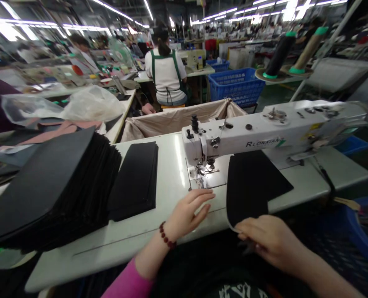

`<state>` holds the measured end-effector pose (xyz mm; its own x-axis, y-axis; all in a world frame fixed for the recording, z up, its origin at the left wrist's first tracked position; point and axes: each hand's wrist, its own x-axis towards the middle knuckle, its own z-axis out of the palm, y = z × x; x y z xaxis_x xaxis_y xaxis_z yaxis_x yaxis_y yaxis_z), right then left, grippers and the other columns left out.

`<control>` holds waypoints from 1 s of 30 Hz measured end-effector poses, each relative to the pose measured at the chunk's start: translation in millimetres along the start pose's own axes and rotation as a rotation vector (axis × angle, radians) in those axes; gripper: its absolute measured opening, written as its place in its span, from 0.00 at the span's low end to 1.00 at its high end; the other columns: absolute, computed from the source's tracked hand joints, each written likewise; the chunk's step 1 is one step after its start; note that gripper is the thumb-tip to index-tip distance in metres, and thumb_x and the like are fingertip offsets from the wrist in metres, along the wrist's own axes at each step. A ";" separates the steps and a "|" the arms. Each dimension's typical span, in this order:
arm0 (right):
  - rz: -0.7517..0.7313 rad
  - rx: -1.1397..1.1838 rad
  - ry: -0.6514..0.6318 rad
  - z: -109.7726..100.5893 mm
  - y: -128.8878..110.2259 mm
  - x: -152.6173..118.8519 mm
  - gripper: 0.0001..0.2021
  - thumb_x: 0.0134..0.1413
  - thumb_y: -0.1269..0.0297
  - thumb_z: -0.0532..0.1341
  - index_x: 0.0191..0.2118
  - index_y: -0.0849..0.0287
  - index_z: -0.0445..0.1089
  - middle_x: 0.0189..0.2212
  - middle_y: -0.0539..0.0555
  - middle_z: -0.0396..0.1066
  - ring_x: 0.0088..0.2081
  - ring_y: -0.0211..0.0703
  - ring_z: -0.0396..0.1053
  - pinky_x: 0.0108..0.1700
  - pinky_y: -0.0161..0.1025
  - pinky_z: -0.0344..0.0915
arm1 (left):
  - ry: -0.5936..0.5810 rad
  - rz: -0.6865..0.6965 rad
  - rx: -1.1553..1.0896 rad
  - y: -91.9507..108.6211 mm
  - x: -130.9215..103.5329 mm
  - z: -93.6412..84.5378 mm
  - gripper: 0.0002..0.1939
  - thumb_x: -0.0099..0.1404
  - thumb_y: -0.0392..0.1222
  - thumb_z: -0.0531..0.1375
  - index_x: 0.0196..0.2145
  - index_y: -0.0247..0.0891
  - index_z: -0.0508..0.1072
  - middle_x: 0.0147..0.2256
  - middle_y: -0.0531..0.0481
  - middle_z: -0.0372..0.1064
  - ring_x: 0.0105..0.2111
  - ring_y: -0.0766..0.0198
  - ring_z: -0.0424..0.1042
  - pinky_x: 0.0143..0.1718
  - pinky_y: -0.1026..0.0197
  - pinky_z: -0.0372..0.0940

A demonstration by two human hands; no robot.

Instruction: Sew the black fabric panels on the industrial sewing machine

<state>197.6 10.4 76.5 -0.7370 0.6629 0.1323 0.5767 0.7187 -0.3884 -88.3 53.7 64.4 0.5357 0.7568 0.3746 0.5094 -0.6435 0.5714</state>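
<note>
A black fabric piece (249,186) lies on the machine bed, right of the needle and partly beneath the arm of the white sewing machine (240,132). My right hand (265,238) is closed at the near corner of this piece, pinching its edge; a small dark tool, blurred, shows under the fingers. My left hand (188,211), with a beaded bracelet (167,236) on the wrist, hovers in front of the lit presser foot (205,169), fingers apart and holding nothing.
Left of the machine are a small stack of black pieces (136,178) and a tall black stack (44,178). Behind the table hangs a beige cloth-lined bin (168,124). Thread cones (280,54) stand at the right. A person (166,70) sits farther back near a blue basket (236,85).
</note>
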 end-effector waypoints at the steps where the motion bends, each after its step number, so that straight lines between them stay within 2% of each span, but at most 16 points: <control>1: -0.064 0.057 -0.048 6.2 -19.3 10.3 0.14 0.59 0.70 0.55 0.49 0.56 0.70 0.41 0.54 0.76 0.37 0.40 0.72 0.35 0.38 0.62 | -0.066 0.029 -0.022 4.2 13.9 19.8 0.19 0.72 0.37 0.52 0.60 0.42 0.62 0.59 0.46 0.62 0.59 0.62 0.61 0.61 0.56 0.60; 4: -0.192 0.241 -0.138 23.7 -52.0 32.2 0.09 0.60 0.61 0.58 0.44 0.55 0.71 0.34 0.49 0.76 0.34 0.37 0.72 0.33 0.37 0.59 | -0.236 0.094 0.028 10.5 37.5 65.6 0.27 0.72 0.46 0.53 0.65 0.41 0.53 0.66 0.47 0.51 0.66 0.59 0.50 0.66 0.53 0.50; 6: -0.231 0.396 -0.183 29.1 -51.3 39.5 0.11 0.59 0.56 0.60 0.44 0.54 0.71 0.36 0.47 0.76 0.35 0.35 0.72 0.34 0.34 0.60 | -0.283 0.063 0.118 6.0 35.0 80.5 0.31 0.71 0.50 0.54 0.67 0.41 0.50 0.67 0.47 0.47 0.67 0.56 0.46 0.67 0.49 0.46; 7: -0.217 0.461 -0.189 29.8 -45.5 42.4 0.12 0.59 0.56 0.60 0.45 0.54 0.70 0.37 0.46 0.76 0.36 0.34 0.72 0.36 0.33 0.61 | -0.288 0.030 0.164 1.5 28.7 82.3 0.31 0.71 0.51 0.54 0.67 0.41 0.49 0.67 0.46 0.47 0.67 0.56 0.45 0.67 0.48 0.45; 10: -0.059 0.497 -0.117 30.2 -16.1 55.1 0.10 0.62 0.64 0.57 0.47 0.53 0.70 0.41 0.48 0.75 0.41 0.34 0.72 0.43 0.32 0.64 | -0.292 -0.072 0.271 -13.7 -2.0 68.5 0.31 0.72 0.49 0.52 0.68 0.42 0.46 0.68 0.47 0.43 0.67 0.57 0.44 0.68 0.48 0.44; 13: 0.096 0.267 -0.017 36.8 15.3 80.7 0.15 0.62 0.68 0.54 0.53 0.51 0.67 0.49 0.51 0.73 0.46 0.39 0.72 0.46 0.35 0.67 | -0.246 -0.203 0.357 -23.5 -34.0 42.0 0.31 0.73 0.46 0.51 0.68 0.43 0.44 0.68 0.47 0.42 0.68 0.57 0.43 0.67 0.47 0.45; 16: 0.155 -0.011 -0.010 48.7 36.1 112.5 0.23 0.60 0.68 0.54 0.61 0.50 0.60 0.60 0.54 0.63 0.48 0.44 0.72 0.45 0.40 0.70 | -0.206 -0.288 0.395 -28.0 -51.5 22.2 0.30 0.73 0.45 0.51 0.68 0.45 0.45 0.68 0.48 0.44 0.67 0.56 0.45 0.67 0.47 0.47; 18: 0.187 -0.135 -0.029 55.9 44.2 129.2 0.26 0.60 0.67 0.53 0.64 0.48 0.57 0.64 0.52 0.59 0.44 0.45 0.74 0.41 0.41 0.72 | -0.207 -0.304 0.395 -30.8 -53.1 15.2 0.30 0.72 0.46 0.53 0.67 0.46 0.47 0.68 0.48 0.44 0.67 0.55 0.46 0.66 0.47 0.48; 21: 0.211 -0.226 -0.038 62.7 51.5 140.6 0.25 0.62 0.65 0.51 0.65 0.48 0.56 0.64 0.50 0.58 0.43 0.46 0.75 0.37 0.41 0.72 | -0.209 -0.311 0.394 -37.1 -44.2 10.7 0.30 0.70 0.48 0.55 0.66 0.46 0.52 0.68 0.48 0.44 0.67 0.53 0.45 0.66 0.46 0.48; 25: 0.208 -0.238 -0.003 66.0 54.9 138.3 0.25 0.62 0.65 0.51 0.65 0.50 0.57 0.64 0.52 0.59 0.45 0.46 0.74 0.39 0.41 0.72 | -0.207 -0.296 0.390 -47.8 -24.9 10.2 0.32 0.69 0.51 0.56 0.66 0.44 0.52 0.67 0.47 0.46 0.67 0.54 0.45 0.67 0.45 0.43; 30: 0.199 -0.225 0.011 68.3 55.6 136.5 0.26 0.62 0.66 0.51 0.65 0.47 0.56 0.64 0.50 0.59 0.46 0.45 0.74 0.39 0.40 0.71 | -0.197 -0.287 0.379 -56.0 -11.7 12.9 0.33 0.68 0.52 0.57 0.66 0.44 0.52 0.67 0.47 0.46 0.67 0.52 0.43 0.68 0.44 0.41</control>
<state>104.9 126.4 10.7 -0.5985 0.7967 0.0846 0.7739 0.6022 -0.1959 -114.4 79.4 18.6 0.4363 0.8966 0.0762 0.8435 -0.4370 0.3124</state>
